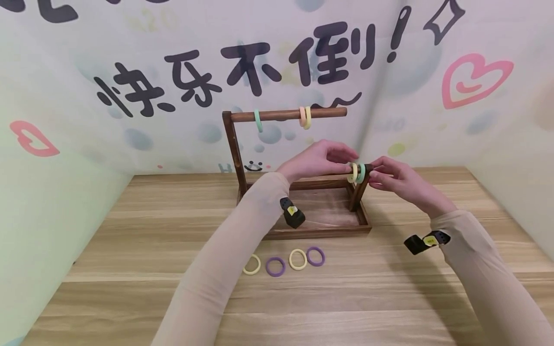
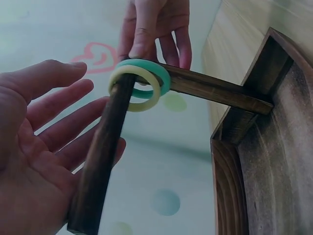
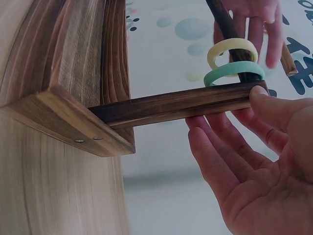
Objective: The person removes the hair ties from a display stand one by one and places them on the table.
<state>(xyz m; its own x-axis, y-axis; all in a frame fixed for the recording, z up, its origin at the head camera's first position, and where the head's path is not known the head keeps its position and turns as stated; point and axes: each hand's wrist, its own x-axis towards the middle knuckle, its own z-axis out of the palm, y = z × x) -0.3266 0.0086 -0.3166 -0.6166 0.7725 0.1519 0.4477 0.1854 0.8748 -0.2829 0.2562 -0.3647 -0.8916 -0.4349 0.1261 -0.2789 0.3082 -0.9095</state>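
A dark wooden stand (image 1: pixel 318 232) has a short arm whose free end points left. On that arm hang a yellow ring (image 2: pixel 146 105) and a mint ring (image 3: pixel 220 72), close together by the post. My right hand (image 1: pixel 402 182) pinches the top of the short post (image 3: pixel 181 104), its thumb at the end and fingers on the other side. Beside the arm, my left hand (image 1: pixel 318 158) has its fingers extended and spread loosely, with no ring in them. The left palm (image 2: pixel 44 171) lies right along the bar in the left wrist view.
The taller bar (image 1: pixel 281 115) carries a mint ring (image 1: pixel 258 121), a pink ring (image 1: pixel 302 117) and a yellow ring (image 1: pixel 308 117). In front of the stand, purple rings (image 1: pixel 275 275) and yellow rings (image 1: pixel 297 268) lie on the wooden table (image 1: pixel 346 298). A printed cloth (image 1: pixel 173 144) hangs behind.
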